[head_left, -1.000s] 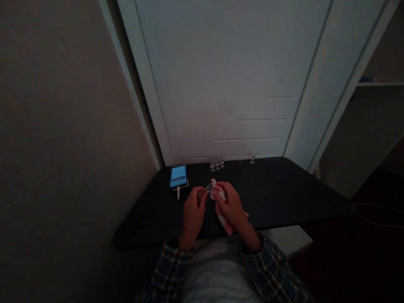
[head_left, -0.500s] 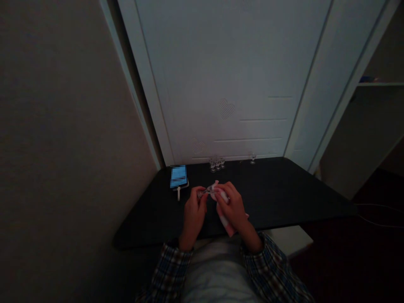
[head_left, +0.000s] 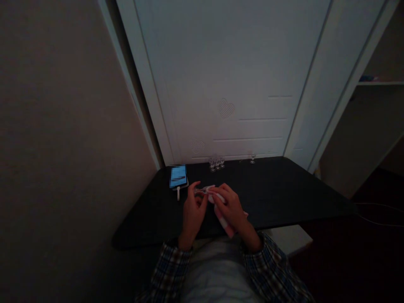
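Between my hands, above the dark table (head_left: 268, 193), is a small clear stemmed glass (head_left: 199, 191), lying sideways. My left hand (head_left: 193, 209) grips its left end between thumb and fingers. My right hand (head_left: 229, 205) is closed on a pink and white cloth (head_left: 223, 221) and presses it against the glass's right end. The loose part of the cloth hangs below my right palm, toward the table's near edge. Cloth and fingers hide part of the glass.
At the table's back edge stands a cluster of several small stemmed glasses (head_left: 216, 163). One more glass (head_left: 253, 159) stands apart to their right. A lit phone (head_left: 178, 176) on a stand is at the back left. A white panelled door (head_left: 221, 75) rises behind the table.
My right hand and the cloth have shifted slightly left along the glass, covering more of it. The fingers of my left hand have loosened and lifted a little.
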The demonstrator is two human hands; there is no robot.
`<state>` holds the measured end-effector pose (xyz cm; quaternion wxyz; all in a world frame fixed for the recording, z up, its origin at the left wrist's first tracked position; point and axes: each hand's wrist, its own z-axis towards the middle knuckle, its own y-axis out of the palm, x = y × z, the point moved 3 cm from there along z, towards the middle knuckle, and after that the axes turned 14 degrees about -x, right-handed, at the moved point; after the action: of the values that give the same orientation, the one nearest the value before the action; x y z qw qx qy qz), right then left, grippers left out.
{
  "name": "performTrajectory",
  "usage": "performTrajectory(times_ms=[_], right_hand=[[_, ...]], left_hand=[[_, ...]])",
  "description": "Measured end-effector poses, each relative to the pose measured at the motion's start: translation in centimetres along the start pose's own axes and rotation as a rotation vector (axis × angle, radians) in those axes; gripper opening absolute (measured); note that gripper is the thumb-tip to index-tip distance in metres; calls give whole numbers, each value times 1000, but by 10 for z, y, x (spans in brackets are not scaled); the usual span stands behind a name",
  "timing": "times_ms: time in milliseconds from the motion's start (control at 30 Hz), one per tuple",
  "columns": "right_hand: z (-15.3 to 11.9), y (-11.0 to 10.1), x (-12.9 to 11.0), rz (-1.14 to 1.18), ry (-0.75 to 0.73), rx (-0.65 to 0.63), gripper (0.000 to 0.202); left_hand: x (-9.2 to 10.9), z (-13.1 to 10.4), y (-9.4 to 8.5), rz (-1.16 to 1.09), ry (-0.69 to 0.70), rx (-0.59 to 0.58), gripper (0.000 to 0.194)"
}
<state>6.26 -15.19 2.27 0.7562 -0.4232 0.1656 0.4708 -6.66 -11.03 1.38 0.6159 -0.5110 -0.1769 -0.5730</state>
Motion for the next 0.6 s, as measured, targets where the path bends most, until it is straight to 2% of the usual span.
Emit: performTrajectory(times_ms=[167, 333, 600], right_hand=[[0, -1, 1, -14, 12, -12, 24], [-1, -2, 0, -7, 6, 18, 23], [0, -1, 0, -17, 9, 53, 17]], left_hand=[[2, 1, 2, -71, 30, -1, 44], [0, 0, 2, -148, 16, -47, 33], [2, -3, -1, -65, 20, -34, 13]])
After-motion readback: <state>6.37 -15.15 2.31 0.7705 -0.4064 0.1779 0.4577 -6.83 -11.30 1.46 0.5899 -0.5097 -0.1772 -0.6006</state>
